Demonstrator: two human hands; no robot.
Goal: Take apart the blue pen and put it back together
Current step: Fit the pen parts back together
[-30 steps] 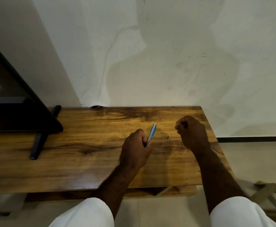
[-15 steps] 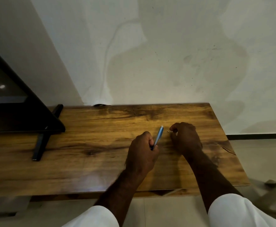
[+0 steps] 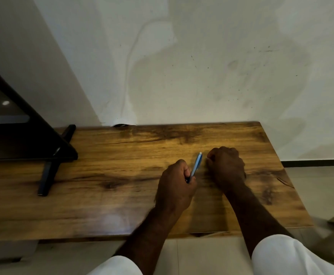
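Blue pen [image 3: 196, 165] sticks up out of the left hand [image 3: 175, 187], which is curled tight around its lower end, just above the wooden table [image 3: 110, 165]. The right hand [image 3: 226, 165] is balled up just beside the pen tip, maybe pinching a small part, but I cannot tell. The job looks partway done, with putting back together left.

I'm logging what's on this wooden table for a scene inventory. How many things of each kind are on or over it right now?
Blue pen barrel: 1
Hands: 2, left hand and right hand
Black screen on a stand: 1
Total: 4
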